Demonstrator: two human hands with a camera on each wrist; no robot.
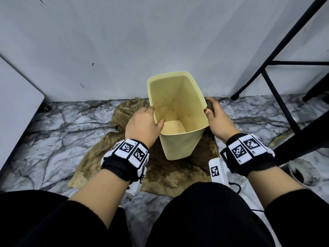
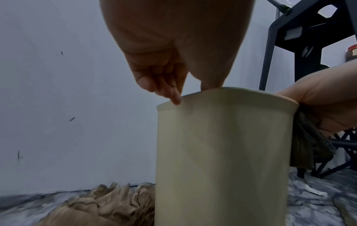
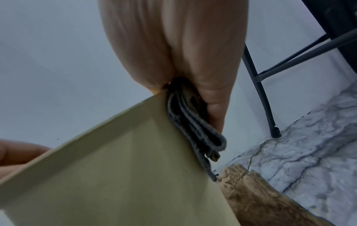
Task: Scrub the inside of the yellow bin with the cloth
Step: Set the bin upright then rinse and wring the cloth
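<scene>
The yellow bin (image 1: 179,147) stands open-topped on a brown floor rag near the wall, with dark specks on its inner walls. My left hand (image 1: 142,122) grips its left rim, thumb inside and fingers outside; the fingers (image 2: 173,97) show in the left wrist view above the bin (image 2: 222,152). My right hand (image 1: 218,116) holds a folded dark grey cloth (image 3: 193,126) against the outside of the bin's right wall, thumb at the rim. The cloth (image 2: 309,142) hangs below that hand (image 2: 324,104). In the right wrist view the bin (image 3: 135,168) fills the lower left.
A stained brown rag (image 1: 170,173) lies on the marble floor (image 1: 53,139) under the bin. The white wall is right behind it. Black furniture legs (image 1: 277,97) stand at the right and a white cabinet (image 1: 17,104) at the left. A dirty white bowl (image 1: 302,172) sits at my right.
</scene>
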